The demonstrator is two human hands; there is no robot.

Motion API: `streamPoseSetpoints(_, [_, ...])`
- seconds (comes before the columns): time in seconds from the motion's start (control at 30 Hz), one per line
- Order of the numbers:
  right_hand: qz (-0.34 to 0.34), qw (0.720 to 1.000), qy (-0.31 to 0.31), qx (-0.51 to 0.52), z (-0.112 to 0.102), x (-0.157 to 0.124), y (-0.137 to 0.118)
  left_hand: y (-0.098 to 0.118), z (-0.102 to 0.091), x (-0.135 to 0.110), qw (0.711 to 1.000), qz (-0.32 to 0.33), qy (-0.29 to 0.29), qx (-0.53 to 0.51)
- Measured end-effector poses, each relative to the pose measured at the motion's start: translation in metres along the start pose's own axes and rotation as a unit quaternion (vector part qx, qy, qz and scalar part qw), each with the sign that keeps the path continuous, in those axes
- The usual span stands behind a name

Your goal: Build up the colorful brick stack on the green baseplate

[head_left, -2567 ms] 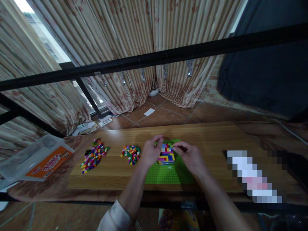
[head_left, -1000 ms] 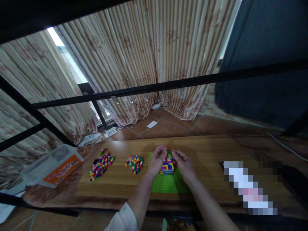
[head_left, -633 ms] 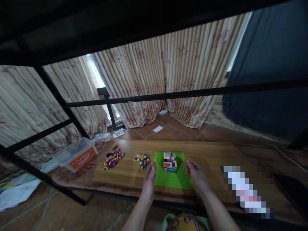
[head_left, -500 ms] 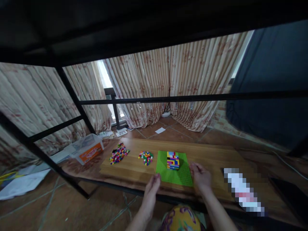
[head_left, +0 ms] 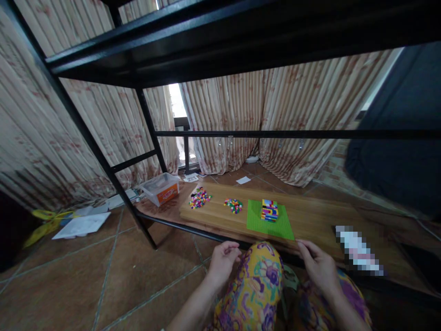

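Left hand: in front of the bed's near edge, beside the knee; the fingers bend loosely toward the thumb, and I cannot tell whether the tips meet or pinch anything.
Right hand: over the bed's near edge, fingertips just beside the mat's near right corner; the fingers bend forward, and I cannot tell whether they touch the mat or pinch a piece.
Stack: upright on the mat, toward its far side, well apart from both hands; many-coloured bricks in layers, yellow, blue, red and purple among them.
Mat: green, flat on the board, its near edge close to the board's near edge.
Small heap: loose coloured bricks on the board, left of the mat.
Large heap: more loose bricks, farther left, near the board's end.
Box: clear plastic with an orange label, beyond the board's left end.
Right end: a pixelated patch hides a thing on the board; a dark flat thing lies past it.
Bed: black metal frame, its rail crossing before the curtains.
Floor: brown tiles; a white sheet lies beside something yellow at left.
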State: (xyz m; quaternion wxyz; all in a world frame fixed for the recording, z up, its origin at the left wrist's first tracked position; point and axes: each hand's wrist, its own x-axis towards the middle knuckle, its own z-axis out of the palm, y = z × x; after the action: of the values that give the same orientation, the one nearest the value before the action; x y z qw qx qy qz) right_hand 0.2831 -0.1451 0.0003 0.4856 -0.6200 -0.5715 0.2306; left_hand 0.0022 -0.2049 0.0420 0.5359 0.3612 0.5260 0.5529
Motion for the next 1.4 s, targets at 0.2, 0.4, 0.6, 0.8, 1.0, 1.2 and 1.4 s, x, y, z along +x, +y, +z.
streamPoseSetpoints(0.2, [0.008,0.997,-0.035,-0.065,-0.020,-0.011,0.023,0.015,-0.016,-0.006,1.000,0.017,0.002,-0.013])
streamPoseSetpoints(0.4, [-0.028,0.995,-0.045,-0.081,-0.024,-0.024,0.021,0.036,-0.028,-0.004,0.998,0.068,-0.015,0.008])
streamPoseSetpoints(0.6, [-0.101,0.973,-0.171,-0.122,0.002,-0.006,-0.038,0.044,-0.042,0.036,0.985,0.098,-0.028,0.136])
streamPoseSetpoints(0.8, [-0.134,0.947,-0.265,-0.124,0.046,0.019,-0.068,0.040,-0.036,0.095,0.890,0.106,-0.039,0.442])
streamPoseSetpoints(1.0, [-0.165,0.909,-0.363,-0.119,0.079,0.032,-0.059,0.037,-0.007,0.167,0.831,0.076,-0.033,0.550])
streamPoseSetpoints(1.2, [-0.187,0.895,-0.394,-0.096,0.090,0.065,-0.058,0.021,0.007,0.226,0.793,0.062,-0.033,0.605])
streamPoseSetpoints(1.4, [-0.184,0.902,-0.388,-0.043,0.106,0.086,-0.045,0.007,0.007,0.237,0.782,0.064,-0.021,0.620])
